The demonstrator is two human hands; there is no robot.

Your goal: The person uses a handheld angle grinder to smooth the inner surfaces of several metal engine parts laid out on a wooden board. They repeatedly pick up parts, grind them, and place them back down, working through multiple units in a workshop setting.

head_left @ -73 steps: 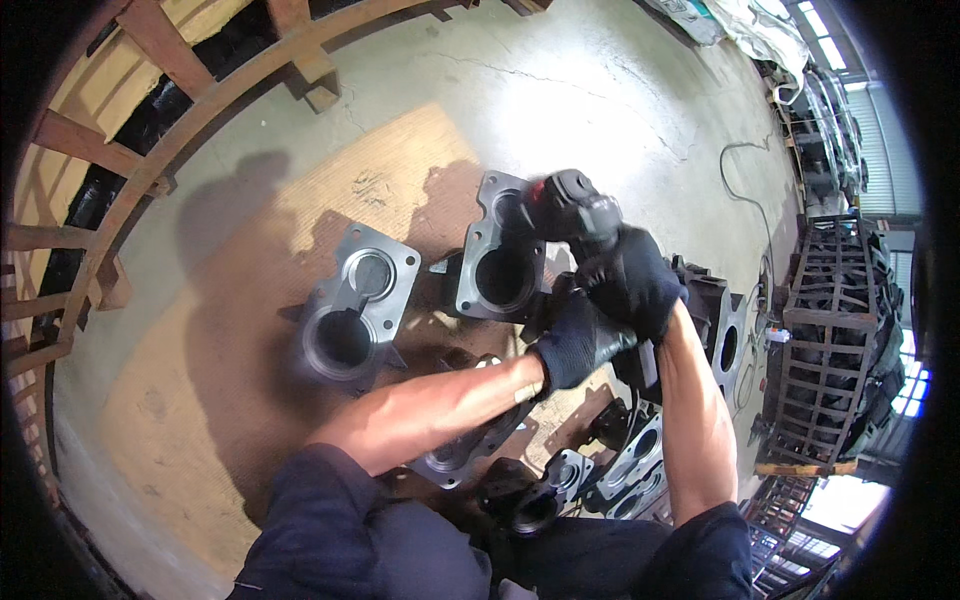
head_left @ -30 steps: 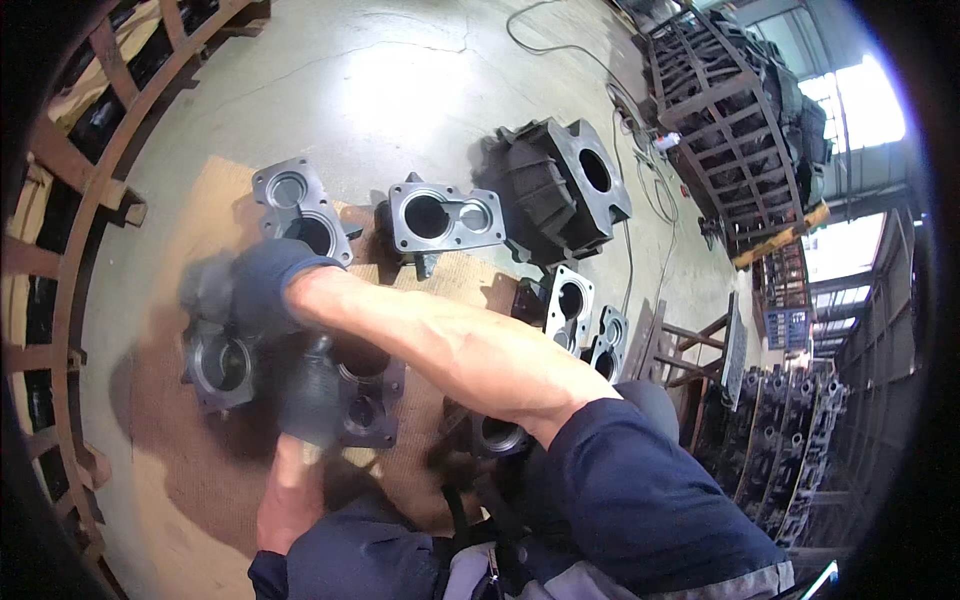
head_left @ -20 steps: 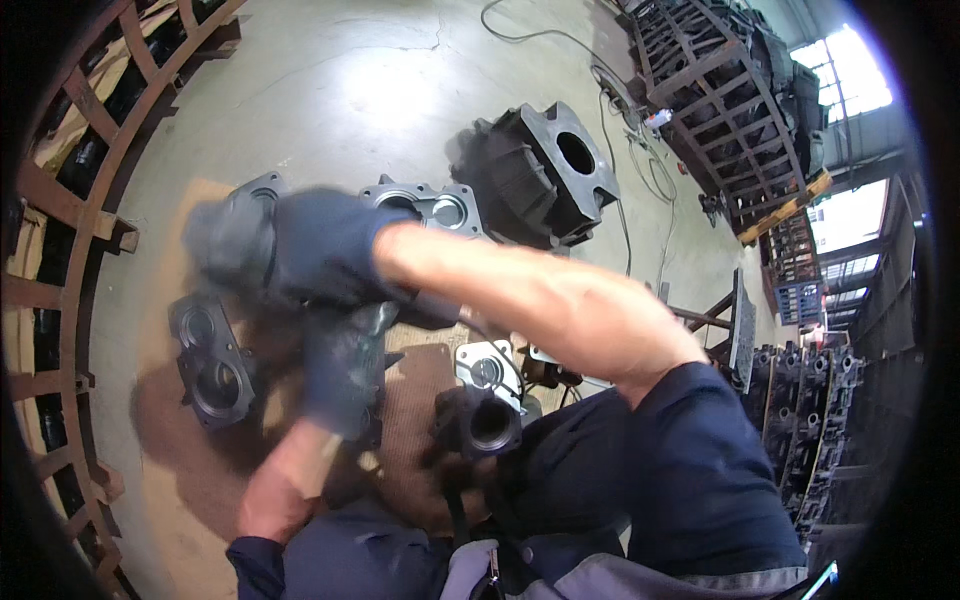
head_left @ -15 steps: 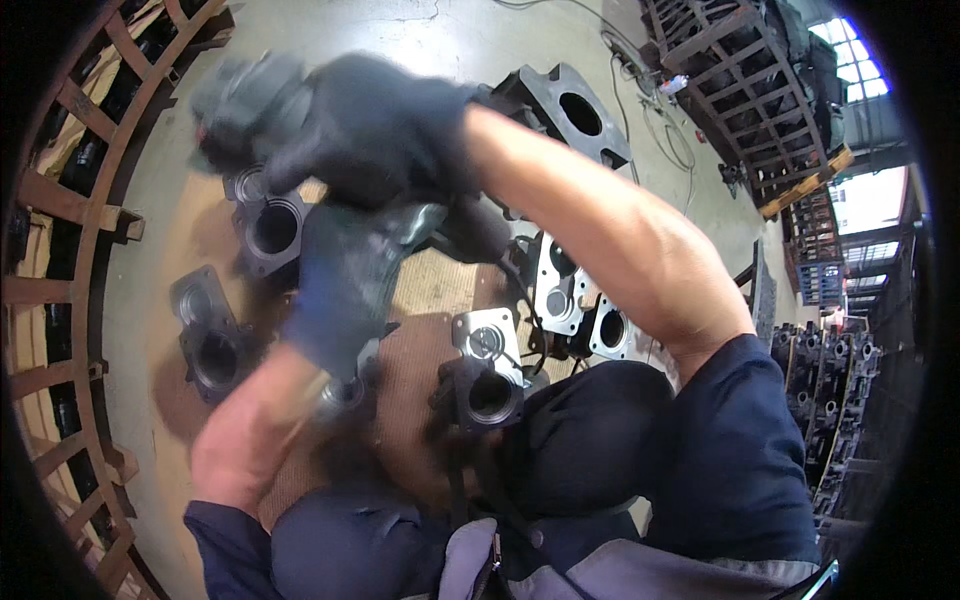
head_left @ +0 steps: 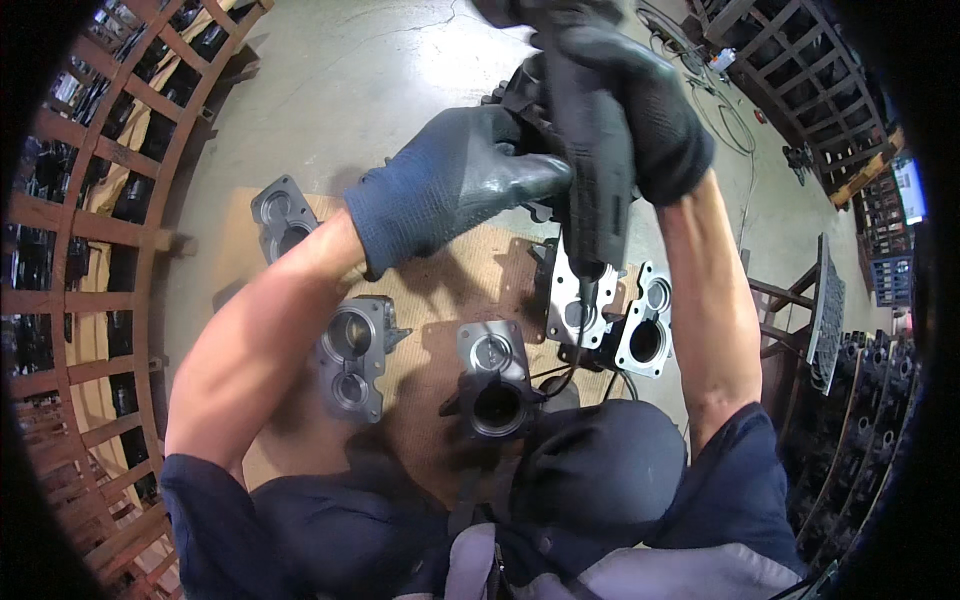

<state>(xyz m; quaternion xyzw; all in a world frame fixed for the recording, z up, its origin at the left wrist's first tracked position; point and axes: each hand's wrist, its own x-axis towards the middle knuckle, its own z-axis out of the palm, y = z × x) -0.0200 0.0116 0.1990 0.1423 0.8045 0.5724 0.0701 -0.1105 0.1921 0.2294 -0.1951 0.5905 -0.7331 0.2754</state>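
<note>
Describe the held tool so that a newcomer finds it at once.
Start at the tan floor sheet and move up to the gloved right hand. In its grip is the long black tool. Unlike the metal castings on the sheet, it trails a dark cord from its lower end.

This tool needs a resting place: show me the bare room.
Widest: concrete floor, upper left, between slatted crate and brown mat. Narrower: mat between the left-middle casting and the bottom-centre casting. Crowded: the right-hand castings, close together, black cable beside them.
</note>
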